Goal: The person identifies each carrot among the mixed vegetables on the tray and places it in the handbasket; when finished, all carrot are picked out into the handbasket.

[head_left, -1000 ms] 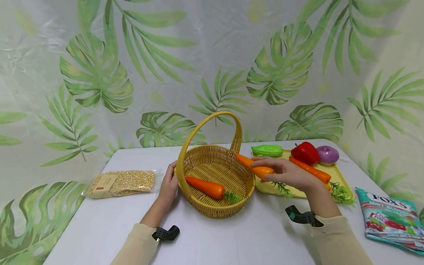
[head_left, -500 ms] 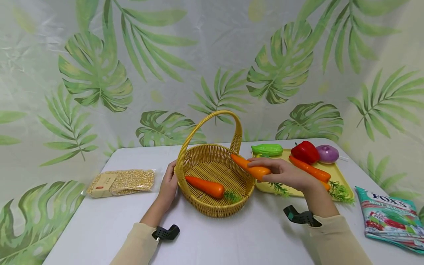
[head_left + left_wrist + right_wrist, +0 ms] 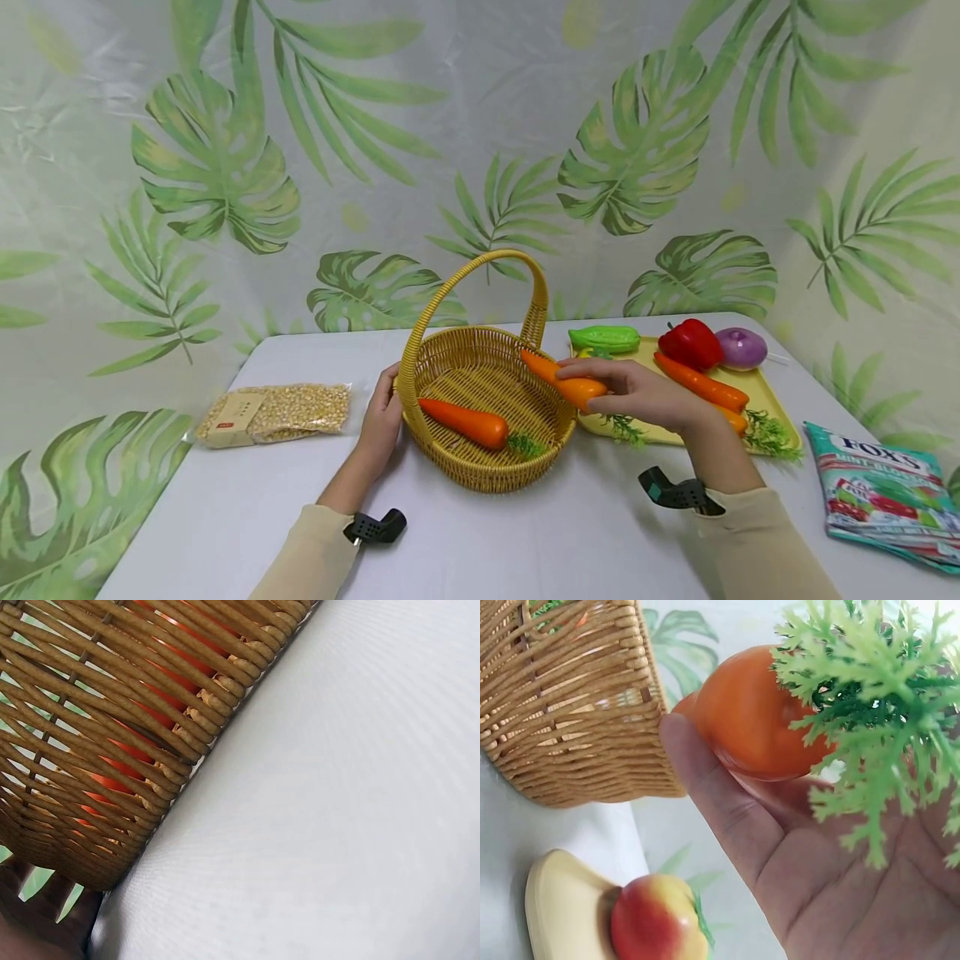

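A round wicker basket point(image 3: 480, 475) with a tall arched handle stands on the table. One orange carrot point(image 3: 468, 423) with green leaves lies inside it, tip to the left; its orange shows through the weave in the left wrist view. My left hand point(image 3: 381, 425) rests along the basket's outer left side, fingers extended in the left wrist view point(image 3: 49, 900). My right hand point(image 3: 637, 392) pinches a second, lighter orange carrot point(image 3: 566, 383) between thumb and fingers. That carrot's tip points left over the basket's right rim; its green leaves point(image 3: 885, 712) hang toward my palm.
Right of the basket, a yellow tray point(image 3: 772, 408) bears a green bumpy vegetable point(image 3: 604, 338), a red bell pepper point(image 3: 690, 346), a purple onion point(image 3: 741, 348), more carrots point(image 3: 701, 383) and a red-yellow fruit point(image 3: 656, 919). A corn-kernel bag point(image 3: 288, 412) lies left, a candy bag point(image 3: 885, 500) right.
My right hand has moved slightly left with the carrot, bringing its tip further over the basket. The left hand and the basket have stayed in place.
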`<state>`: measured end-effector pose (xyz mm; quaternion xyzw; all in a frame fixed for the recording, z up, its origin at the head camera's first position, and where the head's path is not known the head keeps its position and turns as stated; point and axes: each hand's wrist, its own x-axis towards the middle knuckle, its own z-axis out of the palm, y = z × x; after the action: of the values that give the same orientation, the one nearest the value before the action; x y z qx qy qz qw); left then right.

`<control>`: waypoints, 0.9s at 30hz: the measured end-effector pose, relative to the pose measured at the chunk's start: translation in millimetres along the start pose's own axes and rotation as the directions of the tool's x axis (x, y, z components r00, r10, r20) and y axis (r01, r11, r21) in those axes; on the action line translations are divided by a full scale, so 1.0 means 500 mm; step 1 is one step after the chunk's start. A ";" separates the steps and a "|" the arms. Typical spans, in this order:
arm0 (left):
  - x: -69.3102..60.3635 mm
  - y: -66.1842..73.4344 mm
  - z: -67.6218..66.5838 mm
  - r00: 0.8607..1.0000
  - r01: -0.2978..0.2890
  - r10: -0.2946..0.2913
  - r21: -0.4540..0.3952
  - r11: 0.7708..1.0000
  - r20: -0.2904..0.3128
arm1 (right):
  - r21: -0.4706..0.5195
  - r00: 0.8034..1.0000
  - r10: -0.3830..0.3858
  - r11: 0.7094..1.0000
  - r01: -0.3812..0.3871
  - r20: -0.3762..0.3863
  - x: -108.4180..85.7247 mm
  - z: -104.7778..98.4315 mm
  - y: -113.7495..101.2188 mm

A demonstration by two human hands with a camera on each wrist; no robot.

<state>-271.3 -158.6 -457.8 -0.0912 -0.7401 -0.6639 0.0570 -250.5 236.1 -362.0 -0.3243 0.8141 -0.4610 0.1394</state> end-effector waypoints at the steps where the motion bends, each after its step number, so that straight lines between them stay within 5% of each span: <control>1: 0.000 0.000 0.000 1.000 0.000 0.000 0.001 1.000 0.000 | -0.003 1.000 0.008 1.000 -0.008 -0.004 0.001 0.002 -0.001; 27: -0.001 -0.001 0.001 1.000 -0.006 0.006 0.006 1.000 -0.005 | -0.006 0.999 0.044 0.999 -0.044 -0.029 0.022 0.027 -0.019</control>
<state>-271.1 -158.3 -458.6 -0.0917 -0.7417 -0.6616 0.0612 -247.7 216.6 -360.4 -0.3000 0.8245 -0.4599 0.1370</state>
